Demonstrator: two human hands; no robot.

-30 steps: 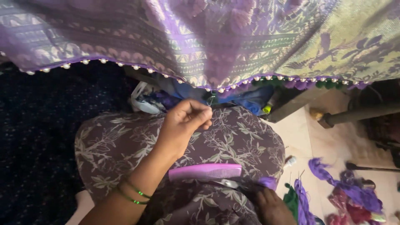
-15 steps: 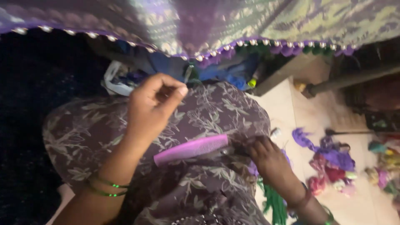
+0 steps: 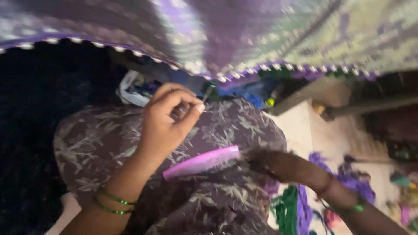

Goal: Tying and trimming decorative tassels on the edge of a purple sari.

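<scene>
Two hands over the lap — left (image 3: 167, 119) raised, fingertips pinched; right (image 3: 272, 165) low, blurred, grip unclear.

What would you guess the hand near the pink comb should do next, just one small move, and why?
Probably close the right hand on the near end of the pink comb lying across the lap. That hand sits right at the comb's end, blurred, so its grip is unclear. The left hand is raised with fingertips pinched under the purple fabric's beaded edge, so it looks occupied.
</scene>
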